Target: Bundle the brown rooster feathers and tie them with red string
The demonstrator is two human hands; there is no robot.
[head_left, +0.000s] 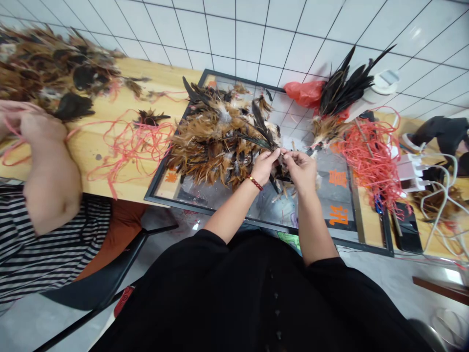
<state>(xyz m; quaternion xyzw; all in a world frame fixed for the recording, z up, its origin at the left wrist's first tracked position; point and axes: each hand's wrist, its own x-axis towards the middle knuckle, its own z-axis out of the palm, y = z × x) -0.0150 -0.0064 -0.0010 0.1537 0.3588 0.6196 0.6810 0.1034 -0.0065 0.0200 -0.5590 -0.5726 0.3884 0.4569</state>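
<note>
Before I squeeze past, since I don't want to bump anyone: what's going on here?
Someone in black is working feathers by hand. The left hand pinches a bunch of dark feathers at its base; the right hand has its fingertips there too, though their exact grip is unclear. Brown feathers lie beside them on a framed panel. Pink string is heaped to the right. At left, a co-worker's hand is beside another feather pile.

One view is given from the wearer's head, faced forward and steeply down. The black shirt (234,293) is caught closest, on the near side; the left hand (264,168) and right hand (302,169) are framed mid-view over the table (161,73), the tiled wall (251,14) at the far side.
</note>
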